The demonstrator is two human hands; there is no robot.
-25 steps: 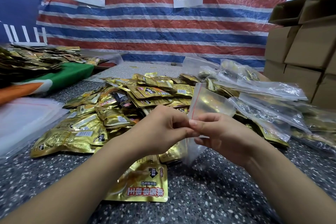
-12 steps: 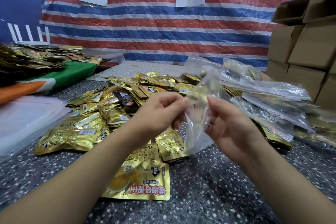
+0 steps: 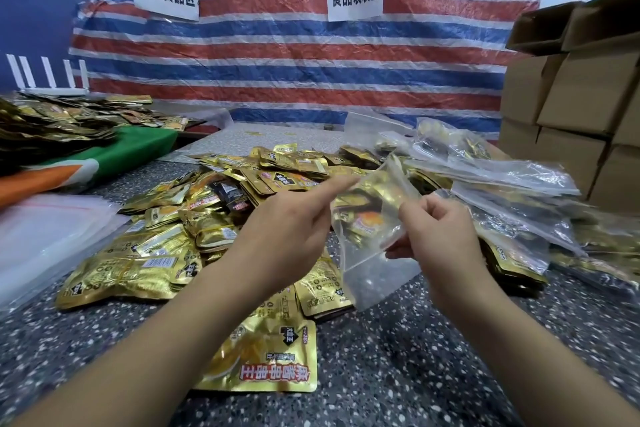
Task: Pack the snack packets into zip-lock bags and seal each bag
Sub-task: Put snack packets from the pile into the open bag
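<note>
Between both hands, a clear zip-lock bag (image 3: 372, 236) hangs pinched by the curled right hand (image 3: 440, 236). Its mouth, pressed together a second ago, now gapes, so filling looks next. Left hand (image 3: 287, 229) has let go, index finger extended beside the bag, gold snack packets (image 3: 166, 253) piled beyond it.

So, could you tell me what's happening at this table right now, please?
A person is packing gold snack packets into zip-lock bags. The right hand pinches a clear zip-lock bag held above the table, while the left hand reaches its fingers toward the bag's mouth. Whether that bag holds anything is unclear. Filled bags lie to the right.
</note>
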